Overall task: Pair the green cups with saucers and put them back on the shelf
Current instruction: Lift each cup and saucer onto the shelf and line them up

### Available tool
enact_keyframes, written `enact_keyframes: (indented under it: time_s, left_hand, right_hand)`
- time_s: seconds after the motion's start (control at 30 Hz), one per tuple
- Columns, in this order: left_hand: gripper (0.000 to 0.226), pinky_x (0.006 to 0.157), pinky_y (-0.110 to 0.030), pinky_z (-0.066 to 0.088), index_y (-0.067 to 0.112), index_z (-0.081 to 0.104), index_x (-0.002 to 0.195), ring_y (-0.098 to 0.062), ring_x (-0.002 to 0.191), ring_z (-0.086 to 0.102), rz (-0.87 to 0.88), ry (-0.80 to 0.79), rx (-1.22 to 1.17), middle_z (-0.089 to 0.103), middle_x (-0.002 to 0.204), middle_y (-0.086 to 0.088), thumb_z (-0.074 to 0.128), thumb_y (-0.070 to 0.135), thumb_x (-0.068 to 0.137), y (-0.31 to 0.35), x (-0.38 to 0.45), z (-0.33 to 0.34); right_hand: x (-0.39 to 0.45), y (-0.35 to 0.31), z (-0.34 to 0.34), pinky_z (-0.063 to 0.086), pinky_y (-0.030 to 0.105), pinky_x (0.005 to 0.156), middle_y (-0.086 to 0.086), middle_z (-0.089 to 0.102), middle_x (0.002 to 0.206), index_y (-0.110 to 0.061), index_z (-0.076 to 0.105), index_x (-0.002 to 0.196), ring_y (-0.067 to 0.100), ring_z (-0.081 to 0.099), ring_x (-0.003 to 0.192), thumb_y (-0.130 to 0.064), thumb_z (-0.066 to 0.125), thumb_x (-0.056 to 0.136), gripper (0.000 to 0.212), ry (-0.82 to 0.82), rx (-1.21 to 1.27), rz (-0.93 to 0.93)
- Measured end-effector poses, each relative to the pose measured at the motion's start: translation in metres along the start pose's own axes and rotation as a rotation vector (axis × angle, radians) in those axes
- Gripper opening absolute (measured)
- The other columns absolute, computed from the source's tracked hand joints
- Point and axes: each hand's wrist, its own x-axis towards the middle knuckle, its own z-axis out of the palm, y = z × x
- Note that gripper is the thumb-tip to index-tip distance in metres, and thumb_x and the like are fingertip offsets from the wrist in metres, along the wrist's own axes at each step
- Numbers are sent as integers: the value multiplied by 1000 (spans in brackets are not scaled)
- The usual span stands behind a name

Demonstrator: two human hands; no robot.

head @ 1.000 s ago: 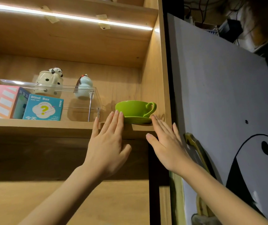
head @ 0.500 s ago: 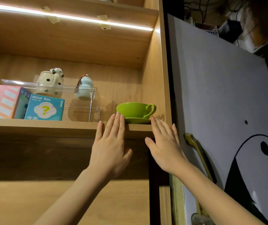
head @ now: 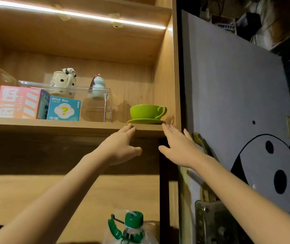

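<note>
The green cup (head: 146, 111) stands on its saucer (head: 146, 121) at the right end of the shelf (head: 52, 124), close to the front edge. Both hands, left (head: 121, 147) and right (head: 179, 148), are empty with fingers spread. A careless touch could pull the saucer off.

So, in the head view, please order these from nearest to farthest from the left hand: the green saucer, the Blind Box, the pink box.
From the left hand:
1. Green saucer, just above its fingers, to the right.
2. Blind Box, further left on the shelf.
3. Pink box, leftmost.
</note>
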Motion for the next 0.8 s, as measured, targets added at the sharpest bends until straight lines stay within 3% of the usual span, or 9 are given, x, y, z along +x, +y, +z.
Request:
enact_keyframes:
  time_s: [0.07,0.13,0.2,0.3,0.4,0.57,0.8]
  left_hand:
    - [65,106,-31,32,15,34,140,-22,132,41,-33,-8,-232,40,146,-10,60,26,82,5,-12,-12]
    - [55,90,-25,43,17,45,133,-18,109,57,-41,-24,-353,60,128,-10,62,23,81,6,-28,-18]
    - [45,72,-16,44,16,52,126,-13,91,60,-37,-26,-381,66,113,-7,61,22,82,5,-45,-18]
    - [36,62,-11,44,15,57,119,-5,76,58,-48,-4,-419,65,99,-2,59,24,84,2,-76,-7]
    - [34,71,-23,51,14,58,116,-13,84,66,-70,7,-483,70,95,-5,59,25,84,-1,-111,15]
    - [37,73,-24,51,19,54,120,-14,89,65,-198,-2,-554,67,99,-3,58,30,84,-20,-174,53]
    - [53,91,-40,50,22,56,119,-19,99,63,-508,-136,-531,69,106,-4,51,51,75,-61,-271,98]
  right_hand:
    - [-13,-5,-10,27,45,114,5,30,153,-21,14,148,23,30,139,-30,43,93,62,45,189,-5]
    - [-29,-10,-14,44,40,101,3,50,136,-23,28,143,19,51,121,-29,45,93,53,88,321,-32]
    - [-48,-17,-14,49,32,90,0,59,118,-22,38,137,14,58,103,-26,47,93,45,99,453,-39]
    - [-77,-29,-1,49,25,81,2,62,106,-20,45,131,14,61,93,-25,49,92,39,69,592,-30]
    - [-107,-39,23,50,27,83,3,64,102,-21,49,126,16,63,92,-26,52,90,36,11,695,-7]
    - [-156,-61,69,52,26,81,2,65,106,-24,50,124,15,64,92,-28,58,87,38,-163,784,52]
    - [-221,-90,137,51,31,83,-5,62,92,-21,49,124,20,66,90,-25,59,87,38,-428,923,158]
